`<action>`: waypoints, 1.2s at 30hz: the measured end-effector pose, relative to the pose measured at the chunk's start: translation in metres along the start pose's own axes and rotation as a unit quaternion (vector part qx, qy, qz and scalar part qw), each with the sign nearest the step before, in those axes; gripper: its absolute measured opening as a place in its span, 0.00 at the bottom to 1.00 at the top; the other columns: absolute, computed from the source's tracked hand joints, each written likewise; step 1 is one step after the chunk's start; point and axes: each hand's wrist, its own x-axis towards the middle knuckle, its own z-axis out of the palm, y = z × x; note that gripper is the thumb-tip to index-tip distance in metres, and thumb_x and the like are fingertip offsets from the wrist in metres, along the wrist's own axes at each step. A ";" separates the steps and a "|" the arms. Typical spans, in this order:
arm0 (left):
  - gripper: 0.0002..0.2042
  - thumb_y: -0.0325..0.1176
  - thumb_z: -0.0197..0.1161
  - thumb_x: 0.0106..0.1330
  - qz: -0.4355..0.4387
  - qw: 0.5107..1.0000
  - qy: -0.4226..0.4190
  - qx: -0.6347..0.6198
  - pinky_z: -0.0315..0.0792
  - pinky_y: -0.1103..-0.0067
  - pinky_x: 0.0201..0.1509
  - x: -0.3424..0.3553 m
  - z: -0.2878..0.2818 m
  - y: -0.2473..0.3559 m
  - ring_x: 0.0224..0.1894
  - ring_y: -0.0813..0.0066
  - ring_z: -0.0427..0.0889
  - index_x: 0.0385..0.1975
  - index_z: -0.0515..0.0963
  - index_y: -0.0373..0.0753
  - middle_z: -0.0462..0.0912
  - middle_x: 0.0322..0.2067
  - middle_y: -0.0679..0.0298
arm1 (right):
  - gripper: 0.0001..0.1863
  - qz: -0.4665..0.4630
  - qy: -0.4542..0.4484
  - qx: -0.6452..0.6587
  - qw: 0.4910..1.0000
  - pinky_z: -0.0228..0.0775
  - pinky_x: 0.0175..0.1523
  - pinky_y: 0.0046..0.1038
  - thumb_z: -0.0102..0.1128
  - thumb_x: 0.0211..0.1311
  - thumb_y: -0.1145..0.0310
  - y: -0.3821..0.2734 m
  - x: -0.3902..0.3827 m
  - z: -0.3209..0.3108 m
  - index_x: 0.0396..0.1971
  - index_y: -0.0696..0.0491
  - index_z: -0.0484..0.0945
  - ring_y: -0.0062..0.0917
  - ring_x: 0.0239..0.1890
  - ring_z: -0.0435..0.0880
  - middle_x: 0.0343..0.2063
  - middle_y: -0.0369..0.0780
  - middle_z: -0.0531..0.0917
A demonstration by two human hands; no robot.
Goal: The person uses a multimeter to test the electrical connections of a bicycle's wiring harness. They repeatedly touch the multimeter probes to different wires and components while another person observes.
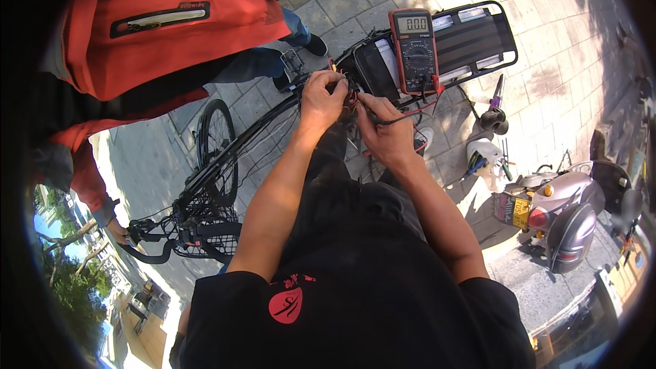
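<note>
My left hand [321,99] is closed on a bundle of coloured wires [344,83] at the middle of a black bicycle [219,164]. Beside it, my right hand [384,133] pinches a thin black probe lead [403,117] that points toward the same wires. A red and grey multimeter [414,50] lies on the bicycle's open black battery tray [471,37] just beyond both hands, with red and black leads trailing from its lower end. The wire ends themselves are hidden behind my fingers.
A person in an orange jacket [157,20] stands at the left, one hand on the handlebar [140,236] by the wire front basket [205,229]. A parked silver scooter [567,212] stands at the right. A white jug [484,154] and small tools lie on the paving.
</note>
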 end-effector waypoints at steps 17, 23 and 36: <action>0.10 0.32 0.75 0.70 0.023 0.998 -0.018 0.051 0.83 0.74 0.54 0.002 -0.003 -0.004 0.46 0.67 0.91 0.44 0.90 0.32 0.89 0.49 0.56 | 0.14 0.003 -0.014 0.007 1.000 0.85 0.43 0.33 0.72 0.70 0.76 0.002 0.001 -0.001 0.54 0.53 0.88 0.40 0.41 0.95 0.43 0.44 0.92; 0.10 0.32 0.74 0.71 0.017 0.998 -0.020 0.051 0.83 0.74 0.55 0.002 -0.003 -0.002 0.47 0.67 0.91 0.44 0.90 0.33 0.89 0.48 0.56 | 0.15 -0.005 -0.006 0.001 1.000 0.86 0.43 0.34 0.72 0.70 0.75 0.001 0.001 -0.002 0.54 0.53 0.88 0.40 0.40 0.94 0.43 0.44 0.92; 0.08 0.32 0.74 0.67 0.002 0.999 -0.031 0.027 0.78 0.66 0.62 0.002 -0.007 0.012 0.52 0.56 0.86 0.40 0.89 0.36 0.88 0.46 0.55 | 0.15 -0.086 0.019 -0.084 0.993 0.83 0.36 0.39 0.74 0.66 0.74 -0.004 0.009 0.012 0.51 0.53 0.85 0.41 0.32 0.90 0.35 0.42 0.90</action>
